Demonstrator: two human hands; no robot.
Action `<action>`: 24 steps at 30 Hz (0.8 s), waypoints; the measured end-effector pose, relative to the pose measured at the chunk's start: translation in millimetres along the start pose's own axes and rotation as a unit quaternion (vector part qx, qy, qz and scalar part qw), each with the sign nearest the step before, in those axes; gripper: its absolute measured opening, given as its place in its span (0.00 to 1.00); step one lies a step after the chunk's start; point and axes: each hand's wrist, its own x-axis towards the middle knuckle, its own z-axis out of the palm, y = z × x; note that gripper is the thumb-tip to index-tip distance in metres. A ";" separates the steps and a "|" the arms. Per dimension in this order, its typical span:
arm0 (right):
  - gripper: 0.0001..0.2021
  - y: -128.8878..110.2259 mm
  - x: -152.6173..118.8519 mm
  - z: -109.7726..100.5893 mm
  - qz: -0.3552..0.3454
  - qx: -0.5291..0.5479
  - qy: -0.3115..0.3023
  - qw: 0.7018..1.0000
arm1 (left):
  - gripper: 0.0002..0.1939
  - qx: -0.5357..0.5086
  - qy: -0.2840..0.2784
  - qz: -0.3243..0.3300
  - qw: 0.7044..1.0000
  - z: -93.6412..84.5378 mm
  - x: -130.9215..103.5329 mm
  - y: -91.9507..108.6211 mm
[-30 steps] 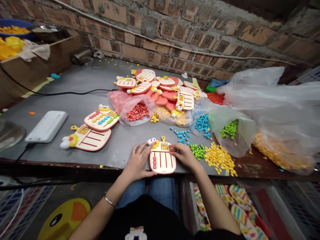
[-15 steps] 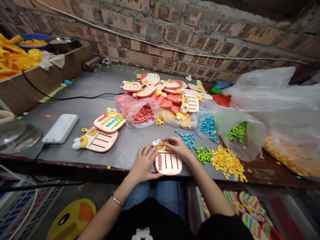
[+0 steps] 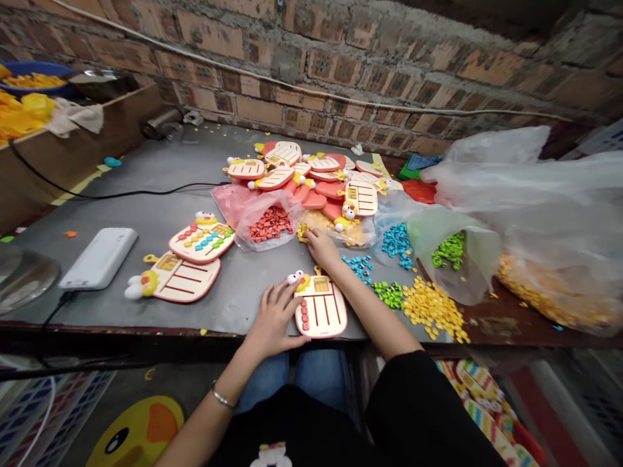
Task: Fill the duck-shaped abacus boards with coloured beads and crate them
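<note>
A cream board with a chick head [image 3: 328, 311] lies near the table's front edge, red beads in its leftmost slot and its other slots bare. My left hand [image 3: 275, 318] holds it at its left side, fingers by the chick head and thumb at the lower edge. My right hand [image 3: 321, 249] reaches over the board to the small pile of yellow beads [image 3: 302, 231], fingertips together there; whether a bead is between them is too small to tell. Red beads [image 3: 271, 224] fill a bag just left of that pile. Blue beads [image 3: 359, 267] lie to the right of my right hand.
Green beads [image 3: 388, 295] and yellow pieces [image 3: 435, 308] lie at the right. More boards [image 3: 282, 175] are heaped behind. At the left are a filled board [image 3: 202, 241], a bare-slotted one [image 3: 187, 280] and a white power bank [image 3: 100, 258].
My right hand has moved from the top of the board away to the small yellow bead pile. My left hand stays on the board. The view has shifted slightly.
</note>
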 end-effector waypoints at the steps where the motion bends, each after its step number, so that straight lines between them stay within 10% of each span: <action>1: 0.11 3.3 -9.2 -4.9 0.006 0.038 0.014 0.999 | 0.34 -0.001 0.000 0.001 1.000 -0.2 0.0 0.1; 6: 0.05 10.9 -75.2 -37.6 0.075 0.249 0.102 0.960 | 0.34 -0.001 0.005 0.009 1.000 -0.5 -0.4 -1.2; 11: 0.05 -1.2 -127.3 -62.3 0.024 0.187 0.006 0.982 | 0.37 0.012 -0.004 0.002 1.000 1.2 1.6 1.1; 17: 0.08 -7.3 -132.9 -47.6 -0.008 0.066 0.024 0.997 | 0.37 0.035 0.012 -0.035 0.999 6.4 6.5 14.1; 24: 0.07 -4.0 -136.3 -34.3 0.061 0.180 0.079 0.979 | 0.38 0.038 0.001 -0.037 0.999 4.9 8.4 13.3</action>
